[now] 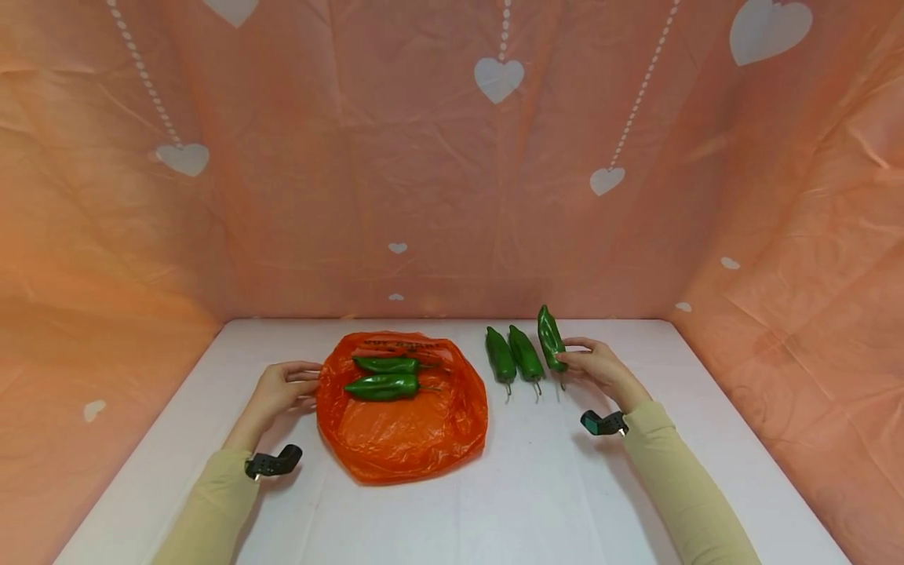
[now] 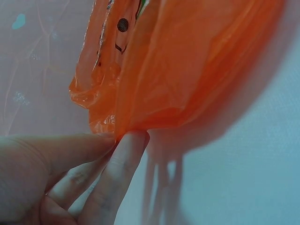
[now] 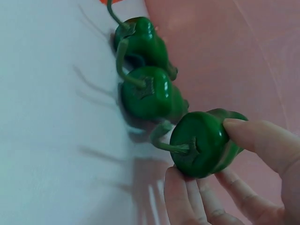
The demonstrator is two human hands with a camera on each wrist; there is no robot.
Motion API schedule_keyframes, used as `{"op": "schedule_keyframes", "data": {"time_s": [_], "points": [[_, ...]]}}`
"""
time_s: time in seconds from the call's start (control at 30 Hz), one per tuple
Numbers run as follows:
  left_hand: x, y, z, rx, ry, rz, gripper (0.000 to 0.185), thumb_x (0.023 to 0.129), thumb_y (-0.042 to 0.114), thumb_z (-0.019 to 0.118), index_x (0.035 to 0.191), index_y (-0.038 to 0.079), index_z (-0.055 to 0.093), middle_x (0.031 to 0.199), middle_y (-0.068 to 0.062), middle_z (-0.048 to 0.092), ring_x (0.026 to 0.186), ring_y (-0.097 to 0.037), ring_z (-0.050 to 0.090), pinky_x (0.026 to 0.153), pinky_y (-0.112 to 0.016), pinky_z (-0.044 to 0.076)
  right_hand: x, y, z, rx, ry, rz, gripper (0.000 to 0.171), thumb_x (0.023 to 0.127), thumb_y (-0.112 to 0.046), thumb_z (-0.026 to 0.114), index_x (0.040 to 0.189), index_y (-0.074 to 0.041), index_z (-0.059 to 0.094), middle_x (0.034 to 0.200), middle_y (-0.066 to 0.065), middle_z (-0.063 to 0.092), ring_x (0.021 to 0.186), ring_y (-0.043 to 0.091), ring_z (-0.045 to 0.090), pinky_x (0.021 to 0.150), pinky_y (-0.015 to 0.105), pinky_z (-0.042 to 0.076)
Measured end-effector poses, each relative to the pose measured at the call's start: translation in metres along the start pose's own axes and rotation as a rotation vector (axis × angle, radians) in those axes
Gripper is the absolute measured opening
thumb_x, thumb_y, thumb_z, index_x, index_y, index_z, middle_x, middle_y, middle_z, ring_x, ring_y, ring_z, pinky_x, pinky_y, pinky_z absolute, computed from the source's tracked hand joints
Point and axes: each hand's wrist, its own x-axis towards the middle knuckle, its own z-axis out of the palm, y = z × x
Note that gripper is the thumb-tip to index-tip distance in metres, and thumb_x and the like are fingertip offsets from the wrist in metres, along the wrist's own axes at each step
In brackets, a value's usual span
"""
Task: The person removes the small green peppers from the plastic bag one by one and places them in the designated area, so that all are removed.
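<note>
Orange plastic, a bag (image 1: pixel 402 424), lay flat on the white table (image 1: pixel 530 502); two peppers (image 1: pixel 384 375) rested on it; the left hand (image 1: pixel 278 390) pinched its left edge; right of the bag lay two more peppers (image 1: pixel 512 355); just beyond them the right hand (image 1: pixel 600 366) gripped a third pepper (image 1: pixel 550 337) by its stem end.

We see the right hand (image 3: pixel 243 178) pinching a green pepper (image 3: pixel 206 143) near its stem end, thumb on top, fingers (image 3: pixel 180 197) underneath. The pepper's curved stem points left toward a second pepper (image 3: pixel 150 96) just beside it. A third pepper (image 3: pixel 140 42) lies beyond, touching the second. Both rest on the white table (image 3: pixel 51 122). Pink backdrop (image 3: pixel 234 51) behind. Stems cast shadows on the table.
</note>
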Motion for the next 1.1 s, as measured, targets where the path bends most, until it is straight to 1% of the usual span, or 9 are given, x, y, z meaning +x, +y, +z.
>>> {"op": "schedule_keyframes", "data": {"time_s": [0.1, 0.33, 0.47, 0.57, 0.7, 0.83, 0.93, 1.1], "points": [[-0.001, 0.000, 0.000, 0.010, 0.006, 0.000, 0.038, 0.092, -0.003, 0.056, 0.127, -0.016, 0.049, 0.109, -0.030, 0.062, 0.071, -0.017, 0.068, 0.065, -0.034, 0.058, 0.002, 0.002, -0.001, -0.001, -0.007, 0.002, 0.059, 0.092, -0.015, 0.065, 0.139, 0.006, 0.038, 0.112, 0.016, 0.061, 0.088, 0.013, 0.063, 0.085, 0.033, 0.053], [-0.001, 0.002, -0.002, 0.017, 0.015, 0.011, 0.037, 0.091, -0.004, 0.056, 0.126, -0.016, 0.050, 0.108, -0.030, 0.063, 0.071, -0.018, 0.068, 0.064, -0.034, 0.059, 0.005, 0.006, 0.001, 0.049, -0.014, 0.011, 0.058, 0.091, -0.010, 0.065, 0.138, 0.010, 0.036, 0.112, 0.019, 0.059, 0.087, 0.015, 0.064, 0.084, 0.033, 0.054], [-0.001, 0.001, -0.002, 0.005, 0.009, 0.014, 0.036, 0.091, -0.004, 0.056, 0.125, -0.016, 0.051, 0.107, -0.030, 0.063, 0.069, -0.017, 0.068, 0.063, -0.035, 0.059, 0.004, 0.009, 0.002, 0.043, -0.008, 0.019, 0.059, 0.091, -0.009, 0.064, 0.137, 0.013, 0.035, 0.109, 0.020, 0.060, 0.086, 0.017, 0.064, 0.083, 0.033, 0.054], [-0.001, 0.002, -0.002, -0.001, 0.005, 0.022, 0.036, 0.090, -0.004, 0.056, 0.123, -0.017, 0.052, 0.106, -0.031, 0.064, 0.069, -0.018, 0.068, 0.063, -0.036, 0.059, 0.004, 0.011, 0.003, 0.047, -0.003, 0.023, 0.058, 0.091, -0.009, 0.064, 0.136, 0.013, 0.035, 0.106, 0.018, 0.060, 0.084, 0.016, 0.064, 0.082, 0.032, 0.054], [-0.003, 0.003, -0.001, 0.008, 0.009, 0.022, 0.035, 0.090, -0.005, 0.056, 0.123, -0.017, 0.052, 0.106, -0.031, 0.063, 0.069, -0.018, 0.068, 0.063, -0.035, 0.059, 0.006, 0.011, 0.005, 0.026, 0.026, 0.029, 0.057, 0.090, -0.011, 0.066, 0.134, 0.013, 0.039, 0.099, 0.013, 0.061, 0.078, 0.013, 0.062, 0.076, 0.028, 0.055], [-0.002, 0.005, -0.001, 0.020, 0.018, 0.026, 0.036, 0.091, -0.004, 0.057, 0.124, -0.015, 0.052, 0.107, -0.031, 0.063, 0.068, -0.017, 0.068, 0.063, -0.034, 0.059, 0.007, 0.009, 0.007, -0.020, 0.066, 0.028, 0.054, 0.089, -0.015, 0.068, 0.130, 0.012, 0.044, 0.091, 0.009, 0.063, 0.072, 0.010, 0.059, 0.070, 0.024, 0.055], [-0.002, 0.005, -0.002, 0.028, 0.022, 0.027, 0.036, 0.091, -0.003, 0.057, 0.125, -0.015, 0.052, 0.107, -0.031, 0.063, 0.069, -0.017, 0.068, 0.063, -0.033, 0.058, 0.007, 0.008, 0.007, -0.043, 0.071, 0.028, 0.055, 0.089, -0.016, 0.068, 0.129, 0.012, 0.044, 0.092, 0.008, 0.063, 0.073, 0.009, 0.059, 0.068, 0.022, 0.054], [-0.003, 0.004, 0.000, 0.038, 0.019, 0.013, 0.036, 0.091, -0.003, 0.058, 0.125, -0.015, 0.052, 0.107, -0.030, 0.063, 0.070, -0.017, 0.068, 0.064, -0.032, 0.058, 0.005, 0.009, 0.008, -0.046, 0.069, 0.045, 0.055, 0.089, -0.017, 0.068, 0.129, 0.012, 0.044, 0.095, 0.009, 0.063, 0.074, 0.009, 0.059, 0.069, 0.021, 0.054]]}}
